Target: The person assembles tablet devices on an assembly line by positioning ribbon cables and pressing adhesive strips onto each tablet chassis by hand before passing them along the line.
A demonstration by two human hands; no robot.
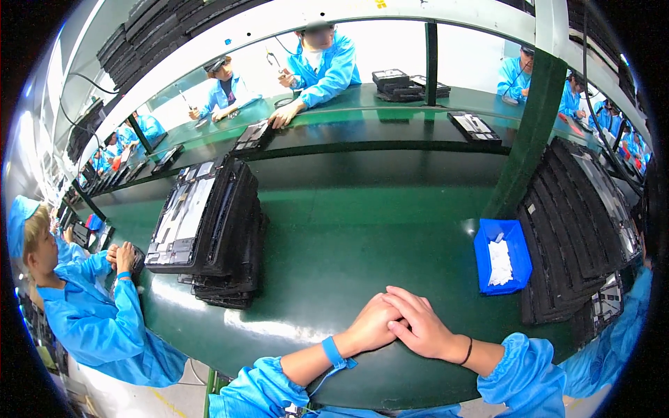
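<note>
My left hand (374, 323) and my right hand (426, 330) rest clasped together just above the near edge of the green workbench (334, 230). The right hand lies over the left, and its fingers cover most of the left fingers. Both are closed, and no object shows in them. A blue strap (334, 353) with a cord circles my left wrist; a thin dark band (467, 350) is on the right one. Nearest to my right hand stands a blue bin (521, 276) holding small white pieces.
A tall stack of black trays (240, 230) with flat electronic parts stands at left. More stacked trays (568, 230) rise at right beside a green post (524, 139). A co-worker (97, 313) sits at left. Others work beyond a raised dark line (362, 132) carrying trays.
</note>
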